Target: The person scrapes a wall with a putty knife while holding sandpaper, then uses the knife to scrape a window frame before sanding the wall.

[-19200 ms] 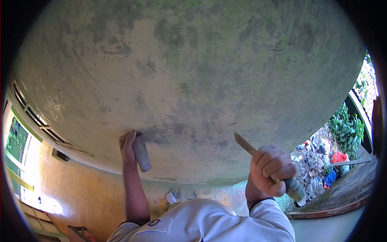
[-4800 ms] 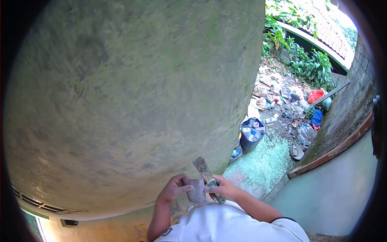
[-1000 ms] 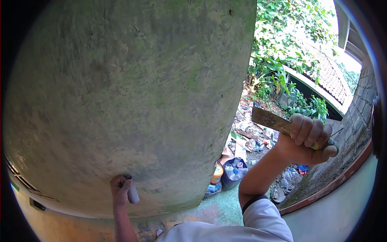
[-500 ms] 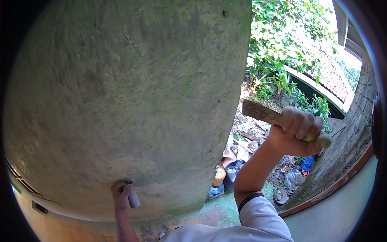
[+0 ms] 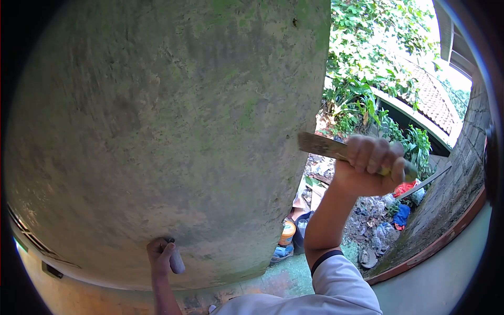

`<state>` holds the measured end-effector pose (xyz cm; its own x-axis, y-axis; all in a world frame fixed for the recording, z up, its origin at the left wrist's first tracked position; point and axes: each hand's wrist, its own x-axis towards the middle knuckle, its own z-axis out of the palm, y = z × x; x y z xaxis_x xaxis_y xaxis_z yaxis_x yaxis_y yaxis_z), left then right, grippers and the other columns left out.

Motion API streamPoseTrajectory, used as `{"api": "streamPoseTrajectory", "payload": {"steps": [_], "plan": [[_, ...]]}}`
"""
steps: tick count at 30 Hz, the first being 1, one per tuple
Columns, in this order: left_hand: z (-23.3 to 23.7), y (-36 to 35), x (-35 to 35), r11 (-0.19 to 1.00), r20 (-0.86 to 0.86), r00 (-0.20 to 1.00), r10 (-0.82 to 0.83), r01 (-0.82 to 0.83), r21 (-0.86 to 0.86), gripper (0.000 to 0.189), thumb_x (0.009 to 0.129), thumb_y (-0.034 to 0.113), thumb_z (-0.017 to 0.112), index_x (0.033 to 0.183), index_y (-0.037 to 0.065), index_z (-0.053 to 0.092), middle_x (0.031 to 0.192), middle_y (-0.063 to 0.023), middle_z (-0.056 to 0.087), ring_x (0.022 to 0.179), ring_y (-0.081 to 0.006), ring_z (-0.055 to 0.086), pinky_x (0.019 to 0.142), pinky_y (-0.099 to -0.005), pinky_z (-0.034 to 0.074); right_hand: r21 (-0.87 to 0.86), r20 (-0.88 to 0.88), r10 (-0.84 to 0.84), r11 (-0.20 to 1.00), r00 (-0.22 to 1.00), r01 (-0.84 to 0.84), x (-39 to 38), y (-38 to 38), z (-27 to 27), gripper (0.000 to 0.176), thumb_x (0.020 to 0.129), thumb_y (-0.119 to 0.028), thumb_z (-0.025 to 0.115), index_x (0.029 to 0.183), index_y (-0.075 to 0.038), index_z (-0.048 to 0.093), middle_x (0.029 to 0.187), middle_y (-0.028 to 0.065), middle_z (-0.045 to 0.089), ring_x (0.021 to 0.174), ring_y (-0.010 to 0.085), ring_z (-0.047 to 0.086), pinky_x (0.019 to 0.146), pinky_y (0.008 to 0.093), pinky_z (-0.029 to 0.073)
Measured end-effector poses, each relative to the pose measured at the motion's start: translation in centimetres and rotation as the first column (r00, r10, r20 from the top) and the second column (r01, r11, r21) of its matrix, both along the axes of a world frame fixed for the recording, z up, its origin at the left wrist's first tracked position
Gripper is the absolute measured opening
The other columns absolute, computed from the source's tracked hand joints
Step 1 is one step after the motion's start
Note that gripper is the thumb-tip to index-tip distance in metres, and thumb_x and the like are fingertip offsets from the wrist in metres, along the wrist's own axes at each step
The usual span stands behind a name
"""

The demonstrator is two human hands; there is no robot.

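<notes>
My right hand (image 5: 374,163), raised at the right, is wrapped round the handle of a scraper (image 5: 321,145). Its flat, worn metal blade points left and overlaps the wall's right edge in this view. A bit of green and yellow handle pokes out below my fist. Low on the left, my left hand (image 5: 158,253) is closed round a smooth grey rounded piece (image 5: 176,261) with a dark top end; its kind I cannot tell. That hand is close against the rough plastered wall (image 5: 199,136), which is grey with green patches.
Beyond the wall's edge lies ground strewn with rubbish (image 5: 375,226). An orange-and-white tub (image 5: 287,232) and a dark bucket (image 5: 299,241) stand by the wall's foot. A block wall (image 5: 446,194) rises on the right, with leafy plants (image 5: 373,58) behind.
My right hand has swung left with the scraper, bringing the blade over the wall's edge. My left hand has shifted slightly, still gripping the grey piece.
</notes>
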<state>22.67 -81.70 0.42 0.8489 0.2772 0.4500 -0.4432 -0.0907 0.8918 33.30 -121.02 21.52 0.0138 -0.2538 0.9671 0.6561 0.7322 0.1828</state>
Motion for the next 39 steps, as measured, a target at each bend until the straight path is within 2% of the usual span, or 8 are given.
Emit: {"api": "streamPoseTrajectory", "payload": {"steps": [11,15,19,29,33,35,37,39], "plan": [[-0.5,0.3,0.2,1.000,0.007,1.000,-0.012,0.012,-0.006,0.039,0.079,0.017,0.073,0.057,0.007,0.042,0.054,0.0054,0.041,0.050,-0.0032,0.033,0.046,-0.0223,0.025,0.041,0.098,-0.018,0.999,0.995,0.014,-1.1,-0.1,-0.5,0.021,0.092,-0.023,0.040,0.075,-0.012,0.040,0.053,-0.0002,0.037,0.040,0.0104,0.029,0.043,0.0292,0.028],[-0.1,0.0,0.1,1.000,-0.018,1.000,-0.012,0.012,-0.027,0.040,0.078,0.017,0.074,0.057,0.007,0.042,0.055,0.0055,0.041,0.050,-0.0036,0.033,0.046,-0.0224,0.025,-0.005,-0.051,-0.035,0.999,0.998,0.035,-0.8,0.2,-0.4,0.021,0.091,-0.024,0.041,0.073,-0.012,0.040,0.053,-0.0009,0.038,0.040,0.0089,0.030,0.043,0.0271,0.027],[0.0,0.0,-0.1,0.999,-0.035,0.999,-0.021,0.019,-0.045,0.040,0.078,0.017,0.074,0.056,0.007,0.042,0.054,0.0051,0.040,0.051,-0.0042,0.033,0.047,-0.0228,0.026,0.089,0.100,-0.002,0.996,0.995,-0.007,-1.2,0.1,-0.6,0.021,0.092,-0.022,0.041,0.074,-0.010,0.040,0.054,0.0009,0.037,0.041,0.0109,0.030,0.043,0.0290,0.028],[-0.6,0.6,0.2,0.999,-0.014,1.000,-0.027,0.026,-0.019,0.041,0.078,0.018,0.074,0.055,0.006,0.042,0.052,0.0046,0.040,0.050,-0.0050,0.034,0.046,-0.0237,0.027,-0.177,-0.105,0.047,0.982,0.993,-0.065,-3.4,3.4,-4.4,0.028,0.086,-0.024,0.055,0.067,-0.010,0.040,0.050,-0.0008,0.042,0.037,0.0082,0.033,0.036,0.0238,0.029],[-0.3,0.3,0.2,1.000,-0.020,1.000,-0.018,0.018,0.003,0.040,0.078,0.017,0.073,0.055,0.007,0.043,0.051,0.0054,0.040,0.048,-0.0043,0.033,0.045,-0.0236,0.027,-0.439,-0.530,0.077,0.827,0.845,-0.351,-3.2,5.6,-13.2,0.023,0.079,-0.012,0.065,0.067,-0.005,0.047,0.057,0.0016,0.048,0.047,0.0121,0.043,0.044,0.0296,0.033],[-0.3,0.2,0.2,1.000,-0.034,0.999,-0.004,0.004,-0.003,0.039,0.078,0.016,0.073,0.055,0.008,0.043,0.051,0.0056,0.040,0.048,-0.0039,0.033,0.045,-0.0235,0.027,-0.651,-0.704,-0.354,0.669,0.616,-0.360,-3.7,7.0,-17.4,0.024,0.076,-0.014,0.070,0.067,-0.004,0.050,0.061,0.0008,0.049,0.056,0.0103,0.044,0.051,0.0281,0.035],[-0.3,0.3,0.1,1.000,-0.037,0.999,-0.026,0.025,-0.016,0.038,0.079,0.016,0.073,0.055,0.008,0.044,0.051,0.0058,0.040,0.048,-0.0035,0.033,0.045,-0.0233,0.027,-0.827,-0.554,-0.670,0.372,0.495,-0.421,-4.1,8.1,-22.0,0.027,0.077,-0.022,0.072,0.071,-0.004,0.053,0.063,-0.0006,0.047,0.061,0.0087,0.043,0.055,0.0269,0.035],[-0.5,0.4,0.1,1.000,-0.044,0.999,-0.022,0.021,-0.011,0.038,0.079,0.015,0.073,0.055,0.008,0.044,0.051,0.0058,0.041,0.048,-0.0034,0.034,0.045,-0.0231,0.027,-0.833,-0.496,-0.741,0.258,0.452,-0.490,-5.4,8.3,-25.8,0.028,0.077,-0.024,0.071,0.071,-0.003,0.053,0.063,-0.0008,0.046,0.061,0.0088,0.042,0.055,0.0272,0.035]]}}
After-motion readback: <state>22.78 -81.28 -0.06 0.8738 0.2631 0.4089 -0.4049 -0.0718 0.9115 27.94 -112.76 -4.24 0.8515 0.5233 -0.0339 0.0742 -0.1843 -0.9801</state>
